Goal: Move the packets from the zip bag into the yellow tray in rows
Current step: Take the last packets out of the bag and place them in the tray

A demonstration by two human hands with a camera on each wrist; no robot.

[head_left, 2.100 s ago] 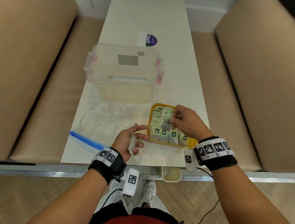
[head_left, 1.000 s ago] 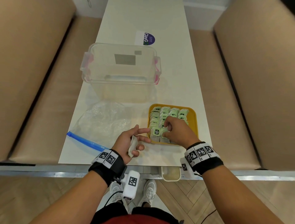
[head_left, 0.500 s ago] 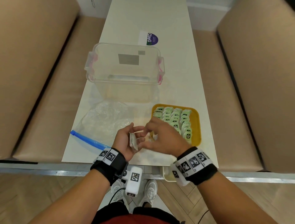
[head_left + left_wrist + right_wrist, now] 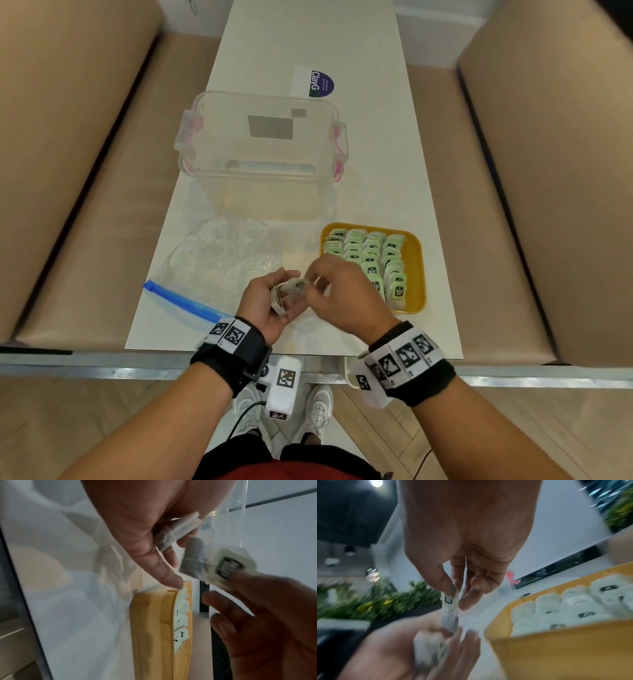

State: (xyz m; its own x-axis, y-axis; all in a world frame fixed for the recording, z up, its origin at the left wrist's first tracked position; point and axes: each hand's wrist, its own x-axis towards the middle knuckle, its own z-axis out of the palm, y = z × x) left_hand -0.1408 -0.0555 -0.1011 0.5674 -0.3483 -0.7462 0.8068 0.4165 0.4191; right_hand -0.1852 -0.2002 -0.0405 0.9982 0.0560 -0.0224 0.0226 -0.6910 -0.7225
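Step in hand: transfer between hands, just left of the tray point(image 4: 416, 274). Left hand point(image 4: 265, 305) grips a few spare packets point(image 4: 178, 530); right hand point(image 4: 337, 294) fingers point(image 4: 440, 580) pinch one packet point(image 4: 450, 609) drawn from them. Next: carry it right, seat it upright in the unfinished row.

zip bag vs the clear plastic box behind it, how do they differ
The zip bag lies flat and crumpled on the table; the clear plastic box stands rigid with upright walls. The zip bag has a blue zip strip along its near edge; the box has pink clips at its two ends and grey labels. The bag lies nearer the left hand; the box sits farther back. Both are see-through, and neither shows packets inside.
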